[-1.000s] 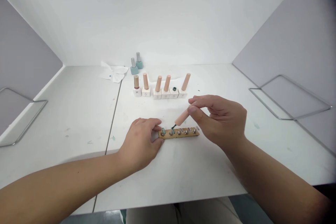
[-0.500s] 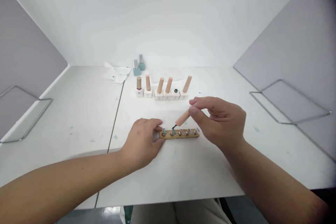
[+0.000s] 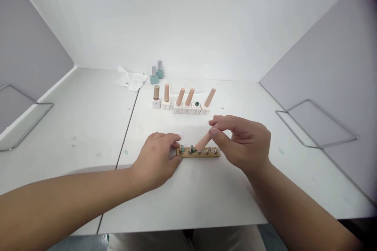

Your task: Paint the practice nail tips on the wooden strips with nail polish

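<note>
My left hand (image 3: 159, 159) grips the left end of a wooden nail display stand (image 3: 203, 155) between thumb and fingers, on the table. Several nail tips sit on round metal mounts along it; the two leftmost tips look green, the others clear. In my right hand (image 3: 243, 141) is a nail polish brush (image 3: 204, 140) with a peach cap handle, pinched between thumb and fingers and slanting down to the left. Its dark bristles are at the second nail tip (image 3: 192, 149) from the left. An uncapped polish bottle (image 3: 196, 107) with a dark green opening stands beyond my hands.
Peach-capped bottles (image 3: 178, 106) and one gold-capped bottle (image 3: 156, 98) stand in a row behind the stand. Two teal bottles (image 3: 154, 77) and a crumpled tissue (image 3: 134, 81) lie farther back. Wire frames (image 3: 318, 123) stick out at both sides, and a seam runs along the white table.
My right hand has lowered the brush slightly, its bristles now at the second nail tip. The left hand stays on the stand. The whole view has tilted a little.
</note>
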### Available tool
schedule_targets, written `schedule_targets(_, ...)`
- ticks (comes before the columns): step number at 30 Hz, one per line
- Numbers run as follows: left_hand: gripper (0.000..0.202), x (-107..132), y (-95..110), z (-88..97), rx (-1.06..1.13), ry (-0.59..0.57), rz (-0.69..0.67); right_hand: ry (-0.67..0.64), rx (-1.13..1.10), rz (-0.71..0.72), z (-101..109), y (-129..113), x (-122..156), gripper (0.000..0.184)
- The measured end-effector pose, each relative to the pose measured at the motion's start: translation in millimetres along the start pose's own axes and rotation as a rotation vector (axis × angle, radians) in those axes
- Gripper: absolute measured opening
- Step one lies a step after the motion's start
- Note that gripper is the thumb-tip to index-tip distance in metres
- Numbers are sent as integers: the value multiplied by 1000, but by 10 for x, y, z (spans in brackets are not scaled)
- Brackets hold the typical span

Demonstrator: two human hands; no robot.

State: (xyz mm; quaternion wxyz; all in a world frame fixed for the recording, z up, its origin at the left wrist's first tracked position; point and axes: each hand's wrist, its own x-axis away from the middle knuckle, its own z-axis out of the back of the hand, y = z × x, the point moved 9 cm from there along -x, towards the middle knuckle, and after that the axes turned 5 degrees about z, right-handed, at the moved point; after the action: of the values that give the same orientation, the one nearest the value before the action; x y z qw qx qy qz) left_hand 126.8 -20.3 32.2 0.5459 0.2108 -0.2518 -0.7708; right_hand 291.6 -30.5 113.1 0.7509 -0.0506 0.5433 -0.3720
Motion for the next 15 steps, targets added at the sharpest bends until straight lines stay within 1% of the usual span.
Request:
schedule_targets(5,35,-4,3,1,-1,-1,-4,50,23,-17,47,23,13,18)
schedule_targets(9,36,-8,1,3,-8,5,-8,19,36,-12,15,-1,-4,22)
schedule_targets(15,35,0,-6,0,-10,17,-22,-22,-24,1,-20,9,1,19)
